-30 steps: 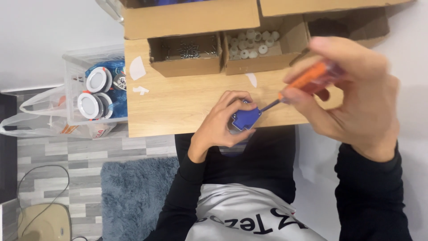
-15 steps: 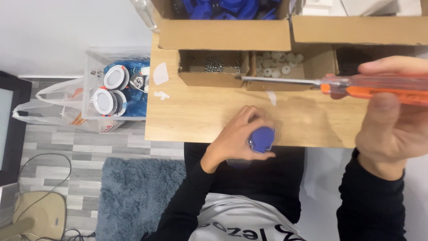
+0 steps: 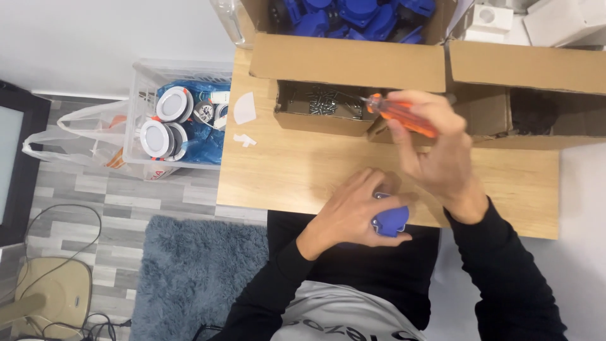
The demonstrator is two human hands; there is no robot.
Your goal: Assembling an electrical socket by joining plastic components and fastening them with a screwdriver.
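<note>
Blue plastic part sits in my left hand, fingers curled round it, held at the near edge of the wooden table, just above my lap. Right hand is up over the table w/ its fingers closed on an orange-handled screwdriver; handle points left toward the small open cardboard box of screws. Screwdriver tip is hidden behind the hand, so I can't tell where it points. The 2 hands are near each other but apart, right one above and farther from me than the left. Behind the screw box is a bigger cardboard box w/ more blue parts piled in it, and another cardboard box to its right. 2 white paper scraps lie on the table's left end. Off the table to the left, a clear plastic bin on the floor holds round white fittings and blue bags. Grey rug under the table edge, white plastic bag beside the bin.
</note>
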